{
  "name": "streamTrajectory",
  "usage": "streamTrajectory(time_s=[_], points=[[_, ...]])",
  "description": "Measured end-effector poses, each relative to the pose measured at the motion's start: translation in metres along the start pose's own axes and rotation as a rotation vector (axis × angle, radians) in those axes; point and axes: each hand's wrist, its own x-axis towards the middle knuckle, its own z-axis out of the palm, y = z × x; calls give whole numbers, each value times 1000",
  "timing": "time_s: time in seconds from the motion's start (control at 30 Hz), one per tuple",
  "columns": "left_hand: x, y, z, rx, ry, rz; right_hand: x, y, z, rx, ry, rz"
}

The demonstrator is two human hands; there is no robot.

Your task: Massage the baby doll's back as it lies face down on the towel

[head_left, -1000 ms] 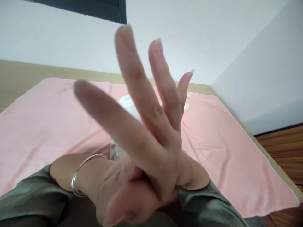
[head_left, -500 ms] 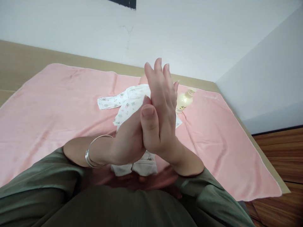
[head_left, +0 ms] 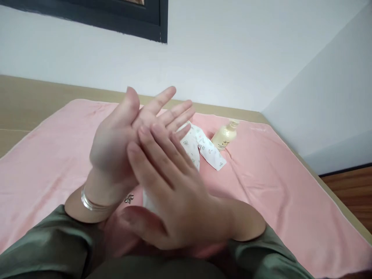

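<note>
My left hand is turned palm up with its fingers spread, and a silver bangle circles its wrist. Across its palm lie the fingers of my right hand, stretched out and back side up. Neither hand holds any object. Beneath them, mostly hidden, is a small white printed garment with a sleeve reaching to the right. Whatever is inside the garment is covered by my hands. Right of it a pale yellow pump bottle leans at a tilt.
A pink blanket with creases covers most of the wooden surface. A white wall rises behind it, with a dark window frame at upper left. Wood-grain boards show at the right.
My hands were pressed palm to palm and upright. Now the left has moved left and opened palm up, while the right has slid down over it. The view has tilted upward.
</note>
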Motion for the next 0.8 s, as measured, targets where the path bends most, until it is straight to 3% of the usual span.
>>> streamTrajectory(time_s=[0.03, 0.07, 0.17, 0.27, 0.37, 0.53, 0.7, 0.8], points=[[14, -3, -7, -125, -18, -92, -4, 11, 1, 104, 36, -35], [31, -9, -16, -183, 25, -114, -9, 25, 5, 196, 52, 18], [82, -43, -44, -187, 171, -89, -19, 72, 28, 201, 169, 165], [111, -87, -55, -79, 260, -4, -22, 101, 56, 34, -133, 301], [119, -127, -46, 157, 252, -8, -19, 105, 74, 4, -370, 291], [125, -172, -35, 454, 317, 129, -10, 119, 93, -48, -390, 437], [126, -188, -38, 654, 318, 235, -8, 168, 102, 5, -418, 505], [123, -189, -37, 679, 301, 230, -9, 190, 103, -3, -363, 592]])
